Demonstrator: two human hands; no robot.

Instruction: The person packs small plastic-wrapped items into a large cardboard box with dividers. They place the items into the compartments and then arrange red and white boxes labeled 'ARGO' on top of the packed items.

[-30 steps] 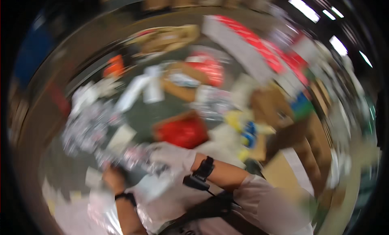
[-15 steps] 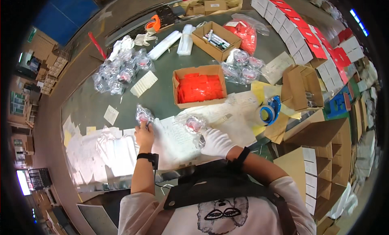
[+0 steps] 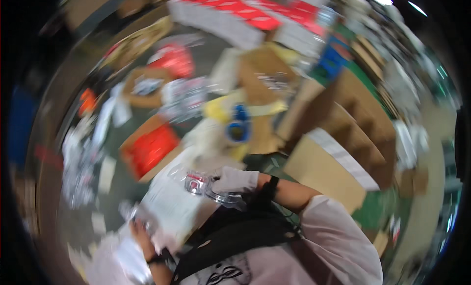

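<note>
My right hand (image 3: 234, 180), in a white glove, is closed on a clear plastic bag (image 3: 195, 184) that holds a round, shiny item with a red and white label. This bag is above the papers, near my body. Bare and blurred, my left hand (image 3: 142, 238) is at the lower left with its fingers on another clear-bagged item (image 3: 131, 211). What is inside that second bag is smeared. White papers (image 3: 169, 204) lie between my hands.
Ahead is a cardboard box of red packets (image 3: 153, 146). A blue tape dispenser (image 3: 239, 124) lies beyond my right hand. An open, divided carton (image 3: 338, 133) stands at the right. Bagged items (image 3: 78, 172) are heaped at the far left; red-and-white boxes (image 3: 221, 15) line the back.
The view has swung to the right and blurred, bringing the divided carton nearer the middle. The bagged item in my right hand has come closer to my body. My left hand stays at its bag.
</note>
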